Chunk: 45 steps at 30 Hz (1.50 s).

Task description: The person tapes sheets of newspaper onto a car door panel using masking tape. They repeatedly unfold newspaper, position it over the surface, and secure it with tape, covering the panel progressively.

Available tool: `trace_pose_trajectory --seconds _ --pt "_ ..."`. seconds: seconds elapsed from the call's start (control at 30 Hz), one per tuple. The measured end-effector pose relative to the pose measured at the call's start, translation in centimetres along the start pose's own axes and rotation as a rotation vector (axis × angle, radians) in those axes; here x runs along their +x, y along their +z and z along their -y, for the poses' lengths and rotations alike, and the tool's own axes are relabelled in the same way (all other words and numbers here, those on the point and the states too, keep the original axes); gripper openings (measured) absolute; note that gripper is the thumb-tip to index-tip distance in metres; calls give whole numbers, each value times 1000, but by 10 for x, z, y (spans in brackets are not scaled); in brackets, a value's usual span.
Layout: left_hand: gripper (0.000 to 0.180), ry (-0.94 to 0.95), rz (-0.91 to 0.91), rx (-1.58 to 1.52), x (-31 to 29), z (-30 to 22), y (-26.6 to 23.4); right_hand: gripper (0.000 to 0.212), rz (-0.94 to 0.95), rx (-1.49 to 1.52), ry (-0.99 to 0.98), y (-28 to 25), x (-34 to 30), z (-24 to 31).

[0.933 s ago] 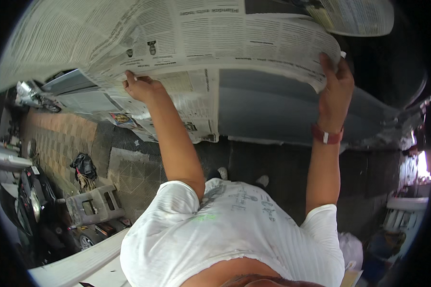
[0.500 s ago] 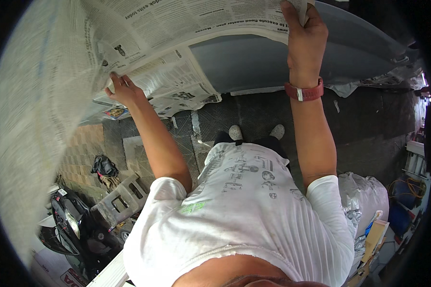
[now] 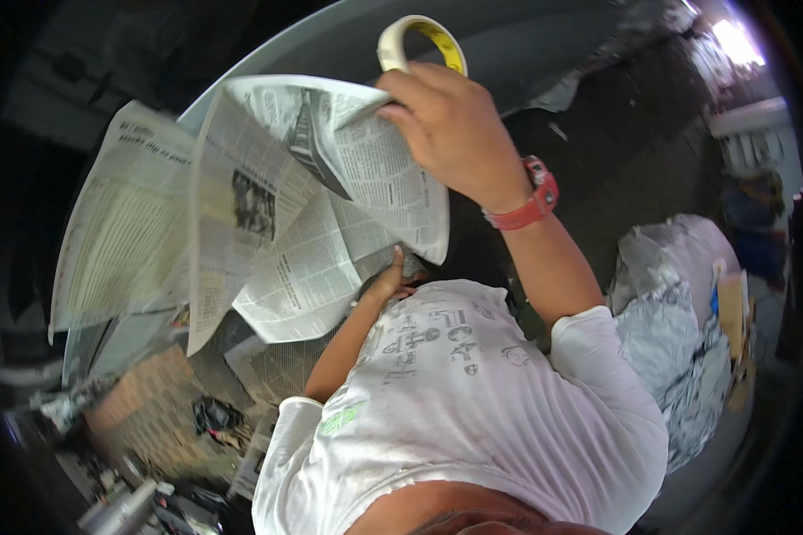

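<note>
One newspaper (image 3: 268, 241), one left hand (image 3: 391, 283), one tape roll (image 3: 391, 45), one right hand (image 3: 459, 134).
Newspaper: at least two leaves, buckled, held up in front of the person, above one black bundle (image 3: 216, 415) on the floor; one grey panel (image 3: 335, 40) beyond. Left hand: low, thumb against the lower part of the paper; fingers partly hidden, so how far they close I cannot tell. Tape roll: pale, yellow inside, upright at the right hand's fingers; whether looped over them, unclear. Right hand: thumb and fingers together, clamped on the paper's upper right edge; one red watch (image 3: 533, 198) at the wrist. Far right: one silvery plastic heap (image 3: 674, 325).
</note>
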<state>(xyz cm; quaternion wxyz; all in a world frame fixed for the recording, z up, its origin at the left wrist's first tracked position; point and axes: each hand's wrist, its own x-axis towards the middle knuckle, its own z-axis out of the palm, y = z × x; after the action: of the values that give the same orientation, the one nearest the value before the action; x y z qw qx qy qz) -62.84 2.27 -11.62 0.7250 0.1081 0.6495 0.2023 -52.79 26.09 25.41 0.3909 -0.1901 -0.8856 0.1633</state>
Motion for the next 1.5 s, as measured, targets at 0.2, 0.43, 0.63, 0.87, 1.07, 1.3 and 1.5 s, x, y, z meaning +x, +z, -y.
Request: trace_pose_trajectory --seconds 0.2,0.43,0.63,0.87,1.07,1.3,1.5 --pt "81 343 308 451 -74 -35 6 13 108 -295 -141 -24 2 18" --pt "122 1819 -1040 788 -255 -145 -27 22 404 -248 -113 54 -71 71" --pt "113 1217 -501 814 -279 -131 39 31 244 -258 70 -13 -154 100" --pt "57 1358 -772 744 -309 -102 45 44 -441 77 495 -107 -241 91" --pt "26 1510 -931 558 -332 -58 -69 68 -517 217 813 -102 -351 45" --pt "28 1517 -1150 266 -436 1 -118 37 -156 -51 571 -18 -323 80" --pt "35 1509 -1572 98 -516 53 -140 8 -204 142 416 51 -249 123"
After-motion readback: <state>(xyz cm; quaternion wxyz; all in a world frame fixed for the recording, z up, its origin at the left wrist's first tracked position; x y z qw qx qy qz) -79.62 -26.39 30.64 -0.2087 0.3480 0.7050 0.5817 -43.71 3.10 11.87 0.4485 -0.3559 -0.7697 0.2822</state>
